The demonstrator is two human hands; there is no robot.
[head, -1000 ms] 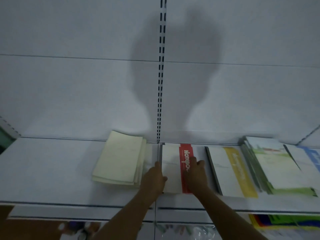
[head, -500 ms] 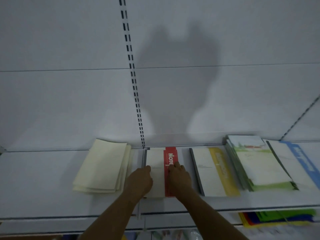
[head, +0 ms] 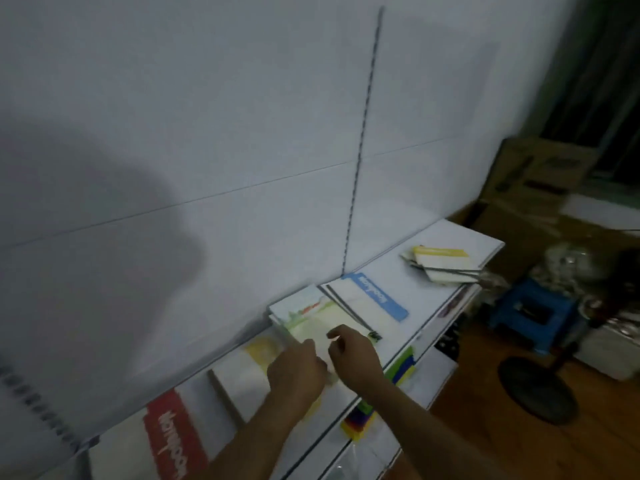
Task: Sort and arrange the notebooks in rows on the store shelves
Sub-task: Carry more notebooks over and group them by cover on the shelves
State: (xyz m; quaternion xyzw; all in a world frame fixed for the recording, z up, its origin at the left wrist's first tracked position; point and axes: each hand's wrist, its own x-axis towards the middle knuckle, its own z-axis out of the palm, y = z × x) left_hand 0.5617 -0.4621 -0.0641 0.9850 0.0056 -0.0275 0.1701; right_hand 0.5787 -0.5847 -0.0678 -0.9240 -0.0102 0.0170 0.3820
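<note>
Both forearms reach up from lower edge to the white shelf. L hand seen from the back, fingers curled down at near edge of the green-cover notebook stack; whether it actually grips the stack can't tell, frame is blurred. R hand sits just right of it, over the stack's near right corner, fingers loosely curled w/ thumb & forefinger close together; can't tell if they pinch a cover. Stack lies flat under/just beyond both hands. Blue-band notebook overlaps stack's right side. Yellow-band notebook lies left of L hand, red-band notebook further left. Separate small pile near shelf's far right end, well apart.
</note>
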